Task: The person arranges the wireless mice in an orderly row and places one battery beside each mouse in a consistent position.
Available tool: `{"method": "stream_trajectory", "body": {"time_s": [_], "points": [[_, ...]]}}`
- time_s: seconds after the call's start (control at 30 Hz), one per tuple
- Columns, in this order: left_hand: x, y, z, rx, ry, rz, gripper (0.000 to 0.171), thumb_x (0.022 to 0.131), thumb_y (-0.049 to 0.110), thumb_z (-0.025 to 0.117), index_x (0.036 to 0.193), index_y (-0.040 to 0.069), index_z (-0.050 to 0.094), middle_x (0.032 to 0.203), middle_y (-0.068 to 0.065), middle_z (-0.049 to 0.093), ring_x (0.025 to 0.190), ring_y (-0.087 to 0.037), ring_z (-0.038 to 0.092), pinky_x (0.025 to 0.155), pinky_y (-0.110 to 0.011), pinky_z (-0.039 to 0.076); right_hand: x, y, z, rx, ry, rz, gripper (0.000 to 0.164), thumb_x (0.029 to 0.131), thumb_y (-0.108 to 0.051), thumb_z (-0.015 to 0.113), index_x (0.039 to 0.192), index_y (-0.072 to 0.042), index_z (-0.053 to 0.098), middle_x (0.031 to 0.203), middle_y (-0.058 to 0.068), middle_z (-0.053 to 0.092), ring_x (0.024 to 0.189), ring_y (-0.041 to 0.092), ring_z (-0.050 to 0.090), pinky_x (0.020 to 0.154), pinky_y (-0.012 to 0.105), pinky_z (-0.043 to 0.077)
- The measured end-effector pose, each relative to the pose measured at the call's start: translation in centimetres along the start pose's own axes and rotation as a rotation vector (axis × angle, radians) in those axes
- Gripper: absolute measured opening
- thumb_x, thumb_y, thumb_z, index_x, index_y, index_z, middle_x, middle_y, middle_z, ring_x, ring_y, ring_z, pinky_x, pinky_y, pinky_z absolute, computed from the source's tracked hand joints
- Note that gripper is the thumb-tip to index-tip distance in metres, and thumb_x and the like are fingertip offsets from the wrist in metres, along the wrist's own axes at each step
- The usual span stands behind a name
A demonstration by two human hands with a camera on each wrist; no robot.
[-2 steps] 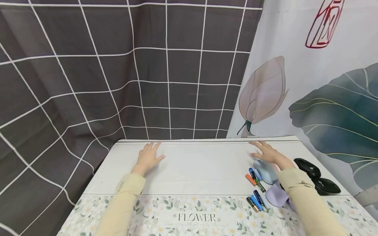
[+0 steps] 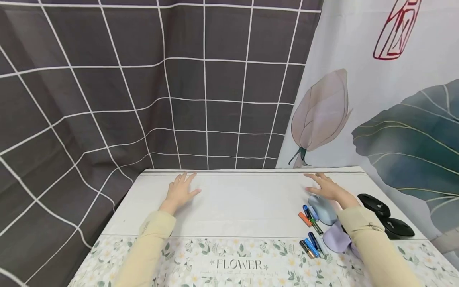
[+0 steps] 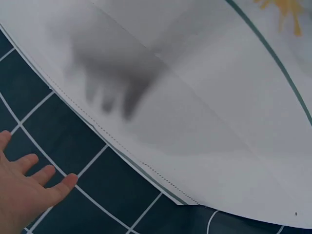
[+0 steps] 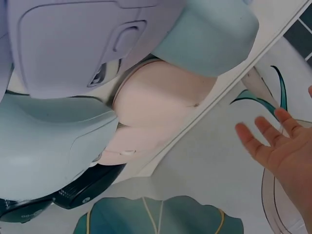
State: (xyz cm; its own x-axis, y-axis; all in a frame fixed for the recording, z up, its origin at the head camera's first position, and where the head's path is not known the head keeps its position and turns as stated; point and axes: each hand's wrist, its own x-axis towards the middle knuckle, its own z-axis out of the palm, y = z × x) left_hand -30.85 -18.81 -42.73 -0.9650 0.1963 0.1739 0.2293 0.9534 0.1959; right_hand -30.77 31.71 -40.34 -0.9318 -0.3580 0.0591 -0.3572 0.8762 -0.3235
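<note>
My left hand point(image 2: 179, 192) hovers over the left part of the white table mat point(image 2: 247, 203), fingers spread and holding nothing. In the left wrist view its shadow falls on the white surface. On the right, my right hand point(image 2: 328, 188) is held above a light blue computer mouse point(image 2: 322, 209), also with fingers spread and nothing in them. A purple mouse point(image 2: 336, 238) lies just nearer, partly behind the right sleeve. The right wrist view shows pink mice point(image 4: 163, 92) among the blue and purple ones. Small batteries point(image 2: 311, 245) in blue, orange, green and black lie left of the mice.
Two black mice point(image 2: 374, 205) sit at the right edge of the table, beyond the right forearm. A floral cloth band point(image 2: 201, 247) with the word FLOWER runs along the front. A dark checked curtain point(image 2: 222, 83) and a white printed curtain point(image 2: 322, 48) hang behind.
The head view has shifted very slightly. Both hands keep nearly the same place and pose, and the things on the table stay put.
</note>
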Motion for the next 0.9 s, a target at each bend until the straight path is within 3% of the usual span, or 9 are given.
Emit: {"method": "stream_trajectory", "body": {"time_s": [0.23,0.37,0.63,0.9], "points": [[-0.9,-0.1,-0.6,0.006,-0.038,0.021,0.066,0.09,0.049,0.053,0.142,0.011,0.039,0.144,-0.026,0.038,0.131,-0.047,0.036,0.102,-0.065,0.034,-0.8,0.2,0.8,0.031,0.028,-0.041,0.05,0.09,-0.028,0.062,0.127,0.003,0.049,0.12,0.038,0.043,0.106,0.055,0.048,0.083,0.067,0.044],[-1.2,0.0,-0.6,0.02,-0.065,0.021,0.065,0.091,0.049,0.053,0.141,0.009,0.041,0.141,-0.025,0.042,0.129,-0.045,0.039,0.101,-0.064,0.036,-0.7,-0.1,1.0,0.073,-0.006,-0.049,0.049,0.092,-0.029,0.06,0.126,0.005,0.049,0.121,0.038,0.042,0.107,0.056,0.049,0.083,0.065,0.045],[-2.0,0.4,-0.4,0.012,-0.039,0.049,0.06,0.09,0.044,0.056,0.137,0.007,0.045,0.135,-0.024,0.049,0.123,-0.043,0.047,0.098,-0.061,0.041,-1.0,-0.4,0.7,0.049,-0.123,-0.046,0.044,0.088,-0.018,0.062,0.122,0.007,0.05,0.116,0.038,0.045,0.095,0.047,0.057,0.079,0.057,0.05],[-3.2,1.0,-0.5,-0.015,0.003,0.054,0.051,0.09,0.039,0.059,0.129,0.007,0.054,0.127,-0.02,0.058,0.116,-0.039,0.055,0.095,-0.057,0.046,-1.7,-0.7,0.6,-0.027,-0.157,0.022,0.041,0.079,-0.013,0.069,0.111,0.008,0.055,0.099,0.031,0.051,0.081,0.034,0.057,0.072,0.05,0.052]]}}
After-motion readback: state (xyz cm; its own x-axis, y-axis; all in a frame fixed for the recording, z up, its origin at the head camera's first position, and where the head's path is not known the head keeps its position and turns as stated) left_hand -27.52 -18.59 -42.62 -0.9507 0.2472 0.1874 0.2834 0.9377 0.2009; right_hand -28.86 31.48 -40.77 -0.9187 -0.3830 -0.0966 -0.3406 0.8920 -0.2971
